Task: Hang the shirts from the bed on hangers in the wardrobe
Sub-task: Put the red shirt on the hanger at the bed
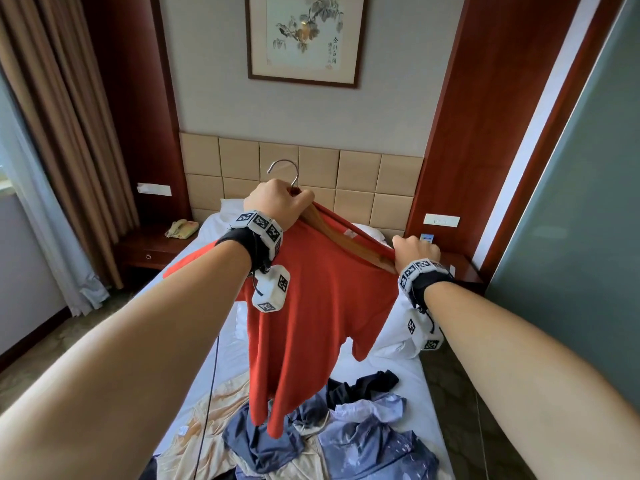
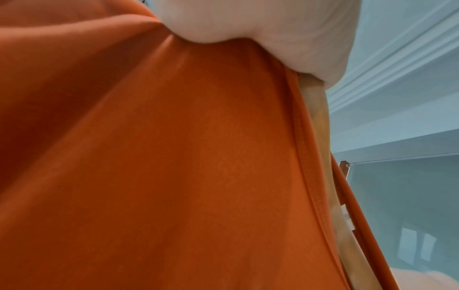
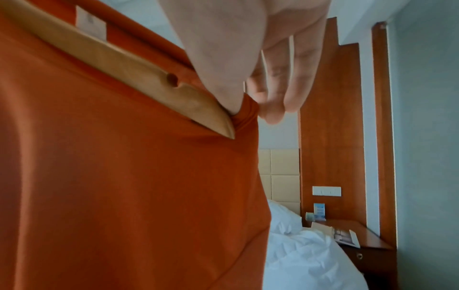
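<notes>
A red shirt [image 1: 311, 306] hangs in the air over the bed [image 1: 408, 368], partly on a wooden hanger [image 1: 332, 233] with a metal hook [image 1: 284, 168]. My left hand [image 1: 277, 202] grips the hanger's top under the hook, together with the shirt's collar. My right hand [image 1: 414, 249] pinches the shirt's neck edge at the hanger's right arm. In the right wrist view the hanger's tip [image 3: 223, 125] pokes out of the red cloth [image 3: 124, 186] beside my thumb. The left wrist view is filled by red cloth [image 2: 174, 176] with the hanger's arm [image 2: 320, 121] at its edge.
Several more shirts, blue [image 1: 374, 445], dark [image 1: 360, 386] and cream [image 1: 214, 420], lie crumpled on the bed's near end. A padded headboard [image 1: 301, 174] and framed picture [image 1: 304, 39] are ahead. Nightstands stand left [image 1: 152, 251], holding a phone [image 1: 180, 228], and right [image 1: 464, 271]. Curtains [image 1: 62, 133] hang at left.
</notes>
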